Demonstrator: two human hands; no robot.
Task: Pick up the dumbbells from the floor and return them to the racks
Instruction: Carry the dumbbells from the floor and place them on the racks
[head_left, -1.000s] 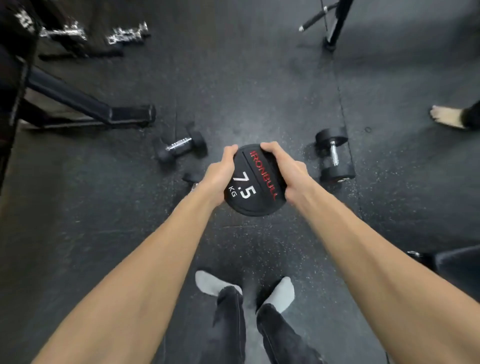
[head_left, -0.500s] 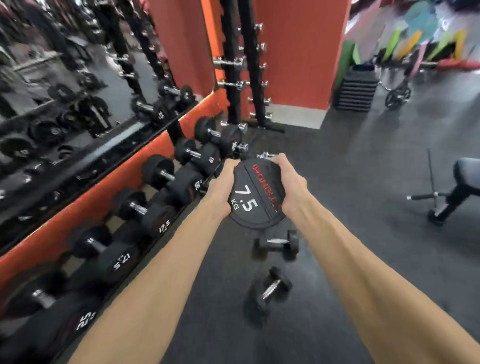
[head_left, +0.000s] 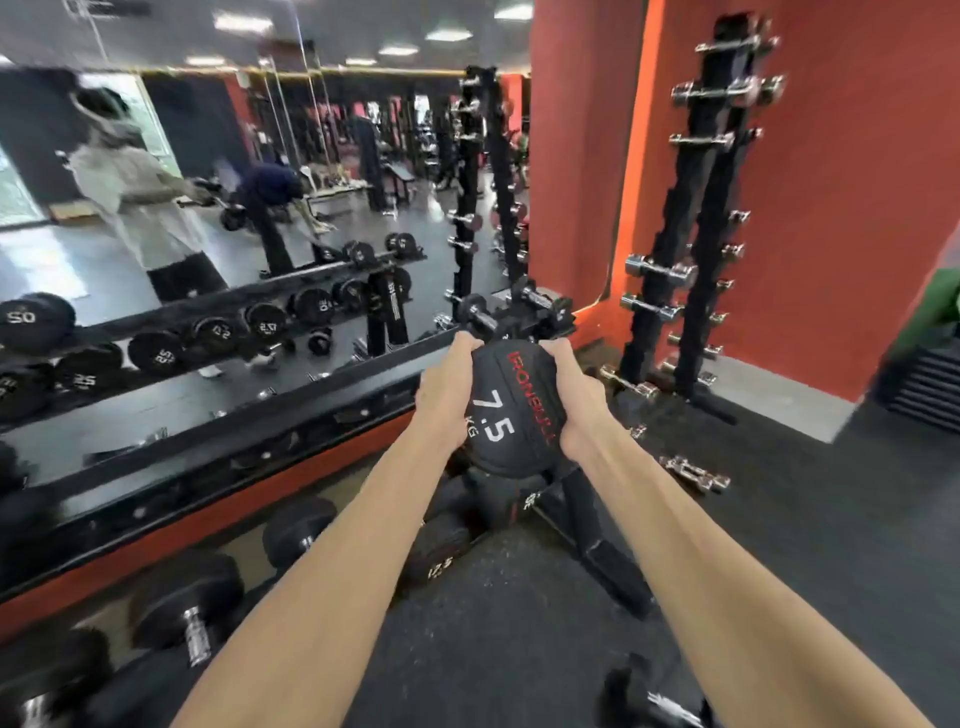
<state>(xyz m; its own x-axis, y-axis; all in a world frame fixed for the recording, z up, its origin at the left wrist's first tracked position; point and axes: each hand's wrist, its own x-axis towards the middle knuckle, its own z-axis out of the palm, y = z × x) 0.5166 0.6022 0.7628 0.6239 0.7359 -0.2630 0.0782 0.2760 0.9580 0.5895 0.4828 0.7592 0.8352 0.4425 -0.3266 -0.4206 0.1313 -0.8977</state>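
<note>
Dumbbell (head_left: 511, 410) now rack-side, both hands (head_left: 447, 395) clasping.

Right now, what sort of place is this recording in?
Almost certainly a gym's free-weights area: a low rack of black dumbbells along a wall mirror, a tall rack of chrome dumbbells, and both hands holding a 7.5 kg dumbbell.

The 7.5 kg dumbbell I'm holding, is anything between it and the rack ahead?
Nothing visible blocks it. Both hands, left and right, hold the 7.5 kg dumbbell in open air directly before the black dumbbell rack.
</note>
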